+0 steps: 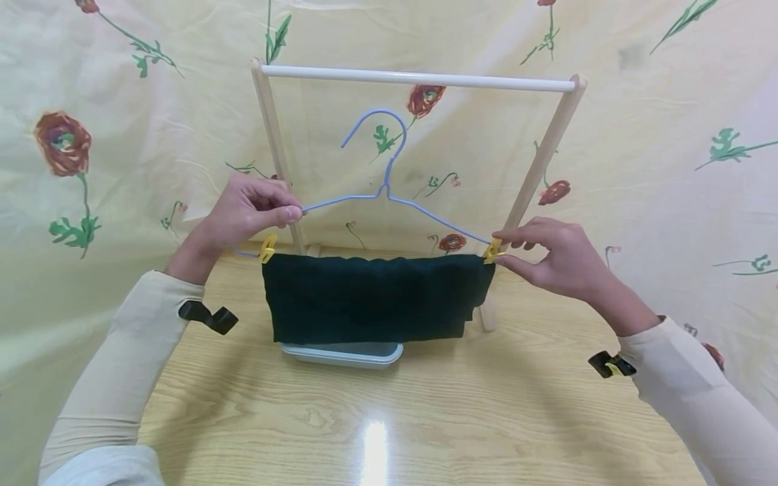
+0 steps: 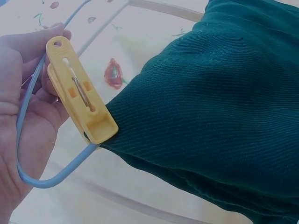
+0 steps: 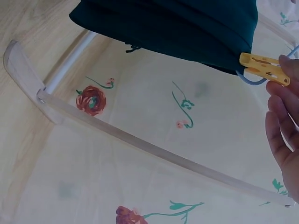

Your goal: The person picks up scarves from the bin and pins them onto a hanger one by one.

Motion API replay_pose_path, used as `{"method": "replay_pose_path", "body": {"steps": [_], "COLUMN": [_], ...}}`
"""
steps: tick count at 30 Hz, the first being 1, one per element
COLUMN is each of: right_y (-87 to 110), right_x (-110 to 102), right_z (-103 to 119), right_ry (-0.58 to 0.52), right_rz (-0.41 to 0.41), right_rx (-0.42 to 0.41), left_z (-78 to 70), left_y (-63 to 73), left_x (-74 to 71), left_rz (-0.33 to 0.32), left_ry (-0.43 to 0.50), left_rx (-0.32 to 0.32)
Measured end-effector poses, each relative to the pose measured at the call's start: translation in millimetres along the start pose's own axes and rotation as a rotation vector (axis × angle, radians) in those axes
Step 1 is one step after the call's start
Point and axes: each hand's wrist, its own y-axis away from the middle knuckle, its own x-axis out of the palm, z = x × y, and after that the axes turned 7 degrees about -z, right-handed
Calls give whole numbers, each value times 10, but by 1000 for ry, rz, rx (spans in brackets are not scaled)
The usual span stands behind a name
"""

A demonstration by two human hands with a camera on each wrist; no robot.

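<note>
A light blue wire hanger is held up in front of a small rack, its hook uppermost and touching nothing. From its lower bar hangs a folded dark green ribbed cloth. My left hand pinches the hanger's left shoulder between thumb and fingers. Just below that hand, a yellow clothespin clamps the cloth's left corner to the wire. At the opposite corner, thumb and fingers of my right hand pinch a second yellow clothespin, whose tip bites the cloth beside the hanger's bend.
Behind the hanger stands the rack, with a white top rod and wooden side posts. A pale grey tub sits on the wood-grain table, partly hidden under the cloth. Flowered fabric covers the back.
</note>
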Motion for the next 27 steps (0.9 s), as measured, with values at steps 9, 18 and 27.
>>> {"method": "replay_pose_path", "body": {"steps": [9, 18, 27], "right_y": [41, -83, -385], "right_x": [-26, -130, -112], "right_z": [-9, 39, 281], "right_ry": [-41, -84, -167], "right_rz": [-18, -92, -28], "right_rx": [18, 69, 262], "left_z": [36, 91, 127], "left_y": [27, 40, 47], "left_x": [2, -5, 18], "left_rz": [-20, -2, -8], "left_ry": [-20, -7, 5], "left_rx": [-37, -12, -22]}}
